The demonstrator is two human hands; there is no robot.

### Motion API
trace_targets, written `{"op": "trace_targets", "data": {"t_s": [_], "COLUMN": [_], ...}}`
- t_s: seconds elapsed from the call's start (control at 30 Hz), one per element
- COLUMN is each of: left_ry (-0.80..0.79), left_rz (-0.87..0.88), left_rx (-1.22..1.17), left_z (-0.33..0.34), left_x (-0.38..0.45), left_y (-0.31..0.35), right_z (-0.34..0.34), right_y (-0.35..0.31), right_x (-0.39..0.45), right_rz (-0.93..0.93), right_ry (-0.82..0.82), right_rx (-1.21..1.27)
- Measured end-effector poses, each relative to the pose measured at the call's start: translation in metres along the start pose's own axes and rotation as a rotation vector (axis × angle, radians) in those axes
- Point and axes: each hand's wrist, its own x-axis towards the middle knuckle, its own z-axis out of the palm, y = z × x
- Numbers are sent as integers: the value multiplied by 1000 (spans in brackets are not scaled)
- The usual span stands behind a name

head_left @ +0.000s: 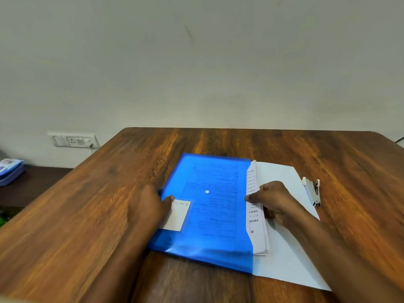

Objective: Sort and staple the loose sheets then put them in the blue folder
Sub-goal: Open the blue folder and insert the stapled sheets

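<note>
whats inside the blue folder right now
Printed sheets sit mostly inside the blue folder, their text showing through the plastic, one edge sticking out at the right hand. How many sheets, and any staple, cannot be seen.

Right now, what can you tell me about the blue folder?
The blue folder lies flat on the wooden table. It looks like see-through plastic, with a white snap dot and a white label. Printed sheets are mostly inside, sticking out of its right edge. The left hand holds its left edge; the right hand pinches the sheets.
</note>
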Motion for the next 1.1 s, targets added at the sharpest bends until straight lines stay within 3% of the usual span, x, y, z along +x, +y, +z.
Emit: {"op": "trace_targets", "data": {"t_s": [0.43, 0.8, 0.97, 1.1], "left_ry": [37, 22, -9, 60], "left_rz": [-22, -46, -65, -54], "left_rx": [-166, -301, -318, -236], "left_z": [-4, -6, -6, -3], "left_x": [-1, -5, -4, -9], "left_y": [-13, -6, -9, 0], "right_z": [-33, -1, -9, -8], "right_y": [-12, -12, -11, -9], "right_x": [-16, -27, -25, -25], "right_rz": [83, 93, 108, 98], "right_ry": [-80, -92, -90, -127], "right_rx": [-58, 42, 63, 24]}}
